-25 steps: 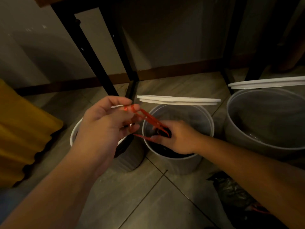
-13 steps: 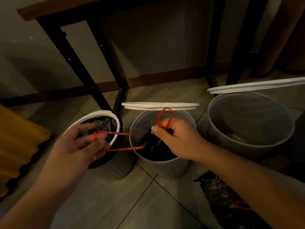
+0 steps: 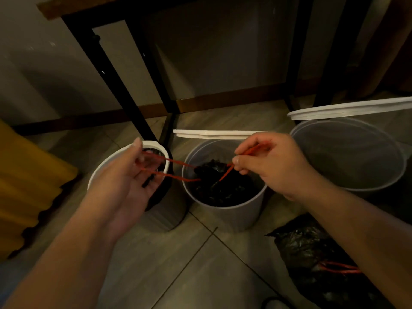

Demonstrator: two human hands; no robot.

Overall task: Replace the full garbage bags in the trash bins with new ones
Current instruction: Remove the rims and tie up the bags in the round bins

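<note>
Three grey bins stand on the tiled floor. The middle bin (image 3: 225,214) holds a black garbage bag (image 3: 223,186) with red drawstrings (image 3: 178,162). My left hand (image 3: 131,175) has its fingers hooked through one red loop, stretched left over the left bin (image 3: 124,157). My right hand (image 3: 269,163) pinches the other red loop above the middle bin's right side. The right bin (image 3: 356,157) looks empty, its white lid (image 3: 347,108) raised.
A tied black bag with red strings (image 3: 312,259) lies on the floor at bottom right. Black table legs (image 3: 116,85) rise behind the bins against a wall. Something yellow (image 3: 26,181) sits at the left. The middle bin's white lid (image 3: 211,133) stands open.
Both hands have drawn apart, the left going left and the right rising to the right, stretching the red drawstrings. The bag's top has bunched together in the middle bin.
</note>
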